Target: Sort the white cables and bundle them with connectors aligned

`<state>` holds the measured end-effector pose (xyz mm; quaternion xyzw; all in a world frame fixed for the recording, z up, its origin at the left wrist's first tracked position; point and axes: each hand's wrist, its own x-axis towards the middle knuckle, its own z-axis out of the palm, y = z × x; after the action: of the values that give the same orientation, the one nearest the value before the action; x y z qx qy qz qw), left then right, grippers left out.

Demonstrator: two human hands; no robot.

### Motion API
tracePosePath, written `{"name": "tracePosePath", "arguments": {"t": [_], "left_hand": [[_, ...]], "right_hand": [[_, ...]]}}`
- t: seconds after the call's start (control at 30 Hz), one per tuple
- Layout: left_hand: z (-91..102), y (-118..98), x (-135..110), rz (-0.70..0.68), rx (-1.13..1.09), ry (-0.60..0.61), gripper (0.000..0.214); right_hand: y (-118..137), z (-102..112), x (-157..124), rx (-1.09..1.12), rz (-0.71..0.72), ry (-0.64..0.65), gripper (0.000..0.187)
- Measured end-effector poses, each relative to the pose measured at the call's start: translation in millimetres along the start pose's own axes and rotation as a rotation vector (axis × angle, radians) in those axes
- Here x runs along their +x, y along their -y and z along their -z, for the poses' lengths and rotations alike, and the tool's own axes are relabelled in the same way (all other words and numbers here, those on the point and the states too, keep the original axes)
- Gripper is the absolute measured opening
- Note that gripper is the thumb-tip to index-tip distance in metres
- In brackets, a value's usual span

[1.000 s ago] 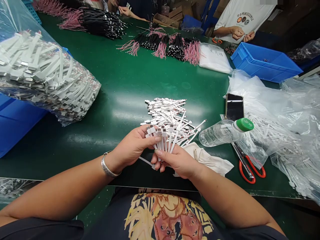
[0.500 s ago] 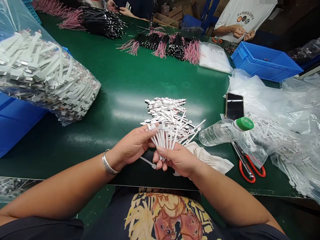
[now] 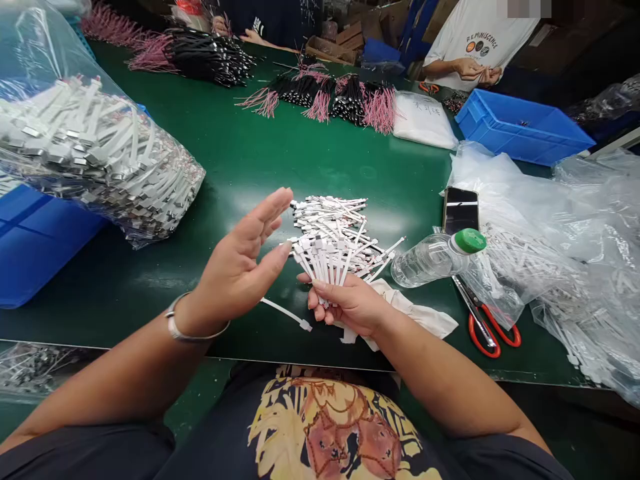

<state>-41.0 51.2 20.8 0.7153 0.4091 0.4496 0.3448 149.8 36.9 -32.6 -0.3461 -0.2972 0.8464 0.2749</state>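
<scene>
My right hand [image 3: 350,307] is closed round a fanned bunch of short white cables [image 3: 325,260], their plug ends pointing up. My left hand [image 3: 240,267] is raised beside the bunch, open, its fingers stretched out flat and its thumb close to the plug ends. Behind the bunch lies a loose pile of the same white cables [image 3: 333,220] on the green table [image 3: 240,160]. A single white cable [image 3: 285,312] lies on the table below my left hand.
A big clear bag of white cables [image 3: 95,160] rests on a blue bin at left. A plastic bottle [image 3: 435,257], a phone [image 3: 460,209], red scissors [image 3: 487,327], a white cloth [image 3: 420,320] and plastic bags are at right. Black-and-pink wire bundles [image 3: 345,100] and a blue tray [image 3: 520,127] lie far back, where other people work.
My left hand has let go of the bunch, opened flat and lifted away to the left. The right hand still holds the cables. The camera has tilted slightly.
</scene>
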Motion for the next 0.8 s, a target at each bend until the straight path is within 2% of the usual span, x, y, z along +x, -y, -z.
{"name": "tracePosePath", "arguments": {"t": [0.1, 0.2, 0.3, 0.4, 0.47, 0.53, 0.63, 0.73, 0.8], "left_hand": [[8.2, -17, -3, -0.274, 0.495, 0.33, 0.073], [-1.0, -19, -5, -0.44, 0.786, 0.57, 0.065], [-14.4, -11, -4, -0.481, 0.88, 0.698, 0.04], [-14.5, -4, -2, -0.4, 0.904, 0.793, 0.02], [-3.9, -4, -3, -0.32, 0.925, 0.837, 0.018], [14.3, -7, -7, -0.255, 0.981, 0.83, 0.015], [48.5, -11, -21, -0.134, 1.17, 0.756, 0.011], [77.3, -7, -42, 0.035, 1.445, 0.692, 0.014], [87.6, 3, -56, 0.179, 1.552, 0.615, 0.016]], "right_hand": [[0, 0, -2, -0.175, 0.007, 0.055, 0.029], [0, -2, -6, -0.541, 0.0, 0.118, 0.033], [1, -3, -10, -0.786, -0.005, 0.108, 0.028], [6, -3, -13, -0.736, 0.026, 0.113, 0.022], [9, -3, -15, -0.639, 0.059, 0.164, 0.021], [12, -3, -15, -0.563, 0.079, 0.186, 0.024], [11, -3, -14, -0.503, 0.087, 0.102, 0.032], [6, -3, -13, -0.583, 0.091, -0.018, 0.033], [2, -4, -13, -0.774, 0.128, -0.03, 0.031]]}}
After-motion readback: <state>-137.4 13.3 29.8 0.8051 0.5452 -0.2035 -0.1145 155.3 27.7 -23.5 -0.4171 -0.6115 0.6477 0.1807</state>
